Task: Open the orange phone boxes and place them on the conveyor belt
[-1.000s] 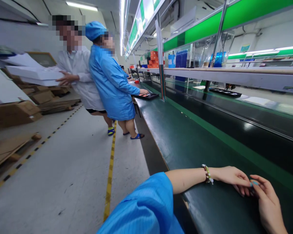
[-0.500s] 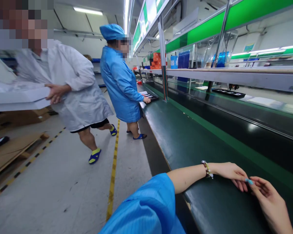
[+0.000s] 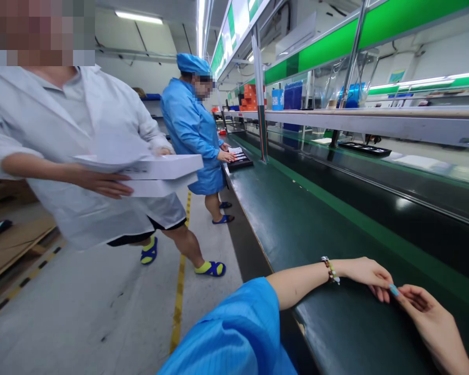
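My left hand (image 3: 369, 273), with a beaded bracelet (image 3: 330, 271) at its wrist, reaches over the dark green bench top (image 3: 324, 323). Its fingers are curled, and its fingertips meet those of my right hand (image 3: 432, 315) by a light blue nail (image 3: 393, 290). My right hand comes in from the lower right, with thumb and forefinger close together and the other fingers bent. Whether anything small is pinched where the fingertips meet, I cannot make out. Both hands are just above or on the bench surface.
A person in a white coat (image 3: 113, 130) carries white boxes (image 3: 164, 174) at the left. Farther along, a person in blue (image 3: 191, 120) stands over a black tray (image 3: 240, 160). A metal post (image 3: 260, 94) rises from the bench; a shelf (image 3: 375, 122) runs above the dark belt (image 3: 406, 200).
The person in white has stepped nearer and to the right, bringing the boxes into fuller view. The person in blue now leans over the tray. My hands have hardly moved.
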The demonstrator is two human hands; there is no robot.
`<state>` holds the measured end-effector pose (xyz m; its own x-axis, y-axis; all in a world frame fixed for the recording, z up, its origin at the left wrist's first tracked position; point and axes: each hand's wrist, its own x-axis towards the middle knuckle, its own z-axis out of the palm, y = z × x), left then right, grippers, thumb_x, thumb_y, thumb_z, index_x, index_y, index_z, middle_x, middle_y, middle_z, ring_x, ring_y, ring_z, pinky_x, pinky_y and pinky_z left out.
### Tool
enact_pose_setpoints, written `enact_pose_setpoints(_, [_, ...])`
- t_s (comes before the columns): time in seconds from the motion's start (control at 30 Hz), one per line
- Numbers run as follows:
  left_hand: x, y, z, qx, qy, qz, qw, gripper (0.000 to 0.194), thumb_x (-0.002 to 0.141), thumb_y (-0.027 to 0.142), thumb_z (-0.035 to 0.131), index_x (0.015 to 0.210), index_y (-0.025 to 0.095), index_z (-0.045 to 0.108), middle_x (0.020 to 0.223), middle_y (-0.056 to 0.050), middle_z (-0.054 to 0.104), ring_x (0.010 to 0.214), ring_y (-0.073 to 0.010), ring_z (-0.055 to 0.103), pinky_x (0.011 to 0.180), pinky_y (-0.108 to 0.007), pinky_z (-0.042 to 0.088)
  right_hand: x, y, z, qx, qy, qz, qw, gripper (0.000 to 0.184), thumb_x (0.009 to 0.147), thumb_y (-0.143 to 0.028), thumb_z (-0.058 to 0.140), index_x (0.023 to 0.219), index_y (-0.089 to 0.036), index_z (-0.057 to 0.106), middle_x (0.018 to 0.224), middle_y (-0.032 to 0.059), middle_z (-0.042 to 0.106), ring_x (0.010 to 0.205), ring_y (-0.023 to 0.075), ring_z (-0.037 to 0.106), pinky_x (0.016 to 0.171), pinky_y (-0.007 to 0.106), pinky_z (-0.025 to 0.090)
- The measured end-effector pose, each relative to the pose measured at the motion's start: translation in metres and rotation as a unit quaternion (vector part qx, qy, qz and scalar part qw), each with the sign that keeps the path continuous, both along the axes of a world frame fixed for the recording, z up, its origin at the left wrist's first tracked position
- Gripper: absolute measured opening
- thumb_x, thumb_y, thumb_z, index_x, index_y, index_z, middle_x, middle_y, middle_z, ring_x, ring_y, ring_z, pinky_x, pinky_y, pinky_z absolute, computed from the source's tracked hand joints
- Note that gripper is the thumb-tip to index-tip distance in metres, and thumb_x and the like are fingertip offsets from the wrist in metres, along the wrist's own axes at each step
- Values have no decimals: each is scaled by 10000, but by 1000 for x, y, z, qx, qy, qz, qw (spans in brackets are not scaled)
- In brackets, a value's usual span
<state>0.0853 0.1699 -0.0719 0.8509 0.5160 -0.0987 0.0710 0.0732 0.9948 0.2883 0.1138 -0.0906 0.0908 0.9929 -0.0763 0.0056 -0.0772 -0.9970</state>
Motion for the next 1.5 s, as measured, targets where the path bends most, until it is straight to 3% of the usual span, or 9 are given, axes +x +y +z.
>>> enact_pose_setpoints(0.17, [2, 3, -8, 12, -4, 0, 1000, 128, 997, 212, 586, 916, 118, 621, 768, -49, 728, 706, -138, 702, 746, -252, 563, 0, -3, 4, -20, 4, -1, 1000, 674, 314, -518, 998, 807, -182, 684, 857, 67, 709, 769, 191, 696, 686, 127, 589])
enact_pose_setpoints(0.37, [2, 7, -15, -33, 7, -49, 998, 156, 969, 292, 634, 951, 139, 611, 824, -65, 743, 737, -157, 716, 734, -266, 578, 6, -7, 13, -48, 1, 36, 998, 622, 219, -295, 1000, 705, -180, 630, 820, 40, 679, 841, 196, 671, 689, 102, 552])
enact_pose_setpoints(0.6, [2, 4, -10, -67, -40, -80, 994, 526, 762, 565, 852, 949, 132, 618, 876, -84, 746, 793, -184, 734, 769, -285, 600, 12, -7, 24, -28, -34, 128, 991, 597, 423, -448, 979, 638, -185, 488, 712, 35, 597, 706, 187, 597, 593, 188, 531])
enact_pose_setpoints(0.77, [1, -1, -5, -83, -57, -63, 993, 587, 701, 597, 887, 935, 131, 617, 865, -84, 739, 785, -192, 735, 760, -289, 604, 5, -13, 38, -12, -31, 113, 993, 659, 461, -564, 951, 602, -180, 435, 704, 54, 592, 705, 186, 569, 557, 185, 504])
enact_pose_setpoints(0.93, [4, -7, -8, -83, -72, -69, 992, 582, 725, 581, 874, 995, 129, 625, 886, -79, 727, 812, -198, 729, 793, -313, 602, 13, -7, 25, -31, 32, 120, 992, 593, 497, -523, 973, 656, -179, 516, 753, 48, 608, 742, 201, 613, 595, 209, 544])
enact_pose_setpoints(1.03, [11, -17, -6, -76, -60, -28, 995, 439, 825, 500, 810, 945, 144, 584, 843, -67, 716, 761, -181, 714, 751, -302, 584, 19, -1, 14, -35, 53, 123, 990, 543, 518, -497, 982, 761, -174, 620, 861, 76, 671, 807, 216, 650, 688, 241, 583])
enact_pose_setpoints(1.17, [18, -39, 12, -24, 29, 67, 997, 116, 1007, 205, 540, 904, 152, 530, 742, -6, 657, 682, -114, 664, 744, -258, 550, 15, -4, 14, 25, 17, 127, 991, 545, 597, -550, 934, 815, -166, 614, 864, 83, 671, 765, 218, 651, 681, 293, 579])
enact_pose_setpoints(1.33, [16, -57, 30, 51, 92, 120, 987, 145, 1000, 148, 481, 885, 151, 569, 695, 27, 614, 689, -106, 627, 824, -278, 533, -1, -18, 23, 125, -116, 124, 978, 499, 768, -648, 739, 886, -202, 547, 760, 27, 607, 650, 204, 614, 616, 317, 521])
enact_pose_setpoints(1.5, [11, -70, 48, 141, 185, 154, 960, 147, 985, 182, 501, 903, 200, 622, 786, 62, 679, 831, -111, 664, 905, -286, 520, -10, -28, 25, 150, -213, 106, 960, 269, 901, -488, 590, 925, -236, 501, 728, -4, 602, 654, 214, 596, 677, 344, 470])
